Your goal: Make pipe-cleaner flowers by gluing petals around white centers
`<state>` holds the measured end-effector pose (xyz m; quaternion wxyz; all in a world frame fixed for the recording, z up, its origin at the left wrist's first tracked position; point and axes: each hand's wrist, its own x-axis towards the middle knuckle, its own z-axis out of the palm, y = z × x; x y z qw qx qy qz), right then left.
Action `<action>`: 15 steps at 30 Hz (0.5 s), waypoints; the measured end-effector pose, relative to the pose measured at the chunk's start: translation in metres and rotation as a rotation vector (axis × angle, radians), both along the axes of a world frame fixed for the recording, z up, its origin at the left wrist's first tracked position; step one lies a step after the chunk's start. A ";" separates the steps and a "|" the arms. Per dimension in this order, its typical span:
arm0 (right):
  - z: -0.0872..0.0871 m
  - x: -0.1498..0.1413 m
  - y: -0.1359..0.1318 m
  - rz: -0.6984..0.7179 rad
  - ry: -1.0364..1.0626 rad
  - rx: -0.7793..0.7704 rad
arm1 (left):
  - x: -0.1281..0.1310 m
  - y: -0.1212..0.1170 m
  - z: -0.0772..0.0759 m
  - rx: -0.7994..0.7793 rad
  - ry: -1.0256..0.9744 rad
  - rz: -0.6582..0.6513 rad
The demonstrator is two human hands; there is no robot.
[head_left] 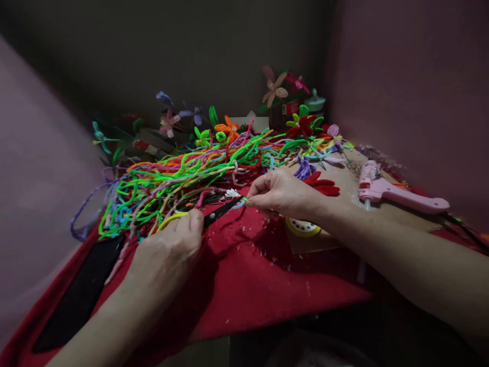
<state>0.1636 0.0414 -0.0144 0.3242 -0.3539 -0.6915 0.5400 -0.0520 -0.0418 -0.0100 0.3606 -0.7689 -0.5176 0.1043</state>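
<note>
My left hand [168, 250] is closed round the handles of black scissors [221, 210], whose blades point right toward my other hand. My right hand [282, 193] pinches the end of a thin light-blue pipe cleaner [241, 204] right at the scissor tips. A yellow pipe cleaner [170, 220] curves by my left fingers. A big tangle of coloured pipe cleaners [183, 173] lies just beyond both hands on the red cloth [260, 275]. A small white tuft [232, 193] sits above the blades.
A pink glue gun [397, 196] lies on a cardboard sheet [344, 188] at the right. A yellow tape roll [302, 227] peeks out under my right wrist. Finished pipe-cleaner flowers [301, 125] stand at the back. A flat black object [80, 295] lies at the left.
</note>
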 end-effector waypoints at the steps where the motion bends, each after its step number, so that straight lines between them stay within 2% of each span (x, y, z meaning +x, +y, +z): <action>1: 0.000 0.000 0.000 0.005 0.034 -0.011 | -0.002 0.001 -0.002 -0.002 -0.038 -0.018; 5: -0.003 -0.002 0.002 0.022 0.269 -0.122 | -0.008 0.005 -0.010 0.008 -0.302 -0.133; 8: -0.006 -0.004 0.003 0.062 0.421 -0.273 | -0.009 0.007 -0.015 -0.046 -0.464 -0.133; 11: -0.007 -0.004 0.003 0.091 0.481 -0.360 | -0.010 0.009 -0.019 -0.066 -0.503 -0.108; 15: -0.006 -0.004 0.001 0.120 0.506 -0.396 | -0.009 0.007 -0.021 -0.049 -0.470 -0.136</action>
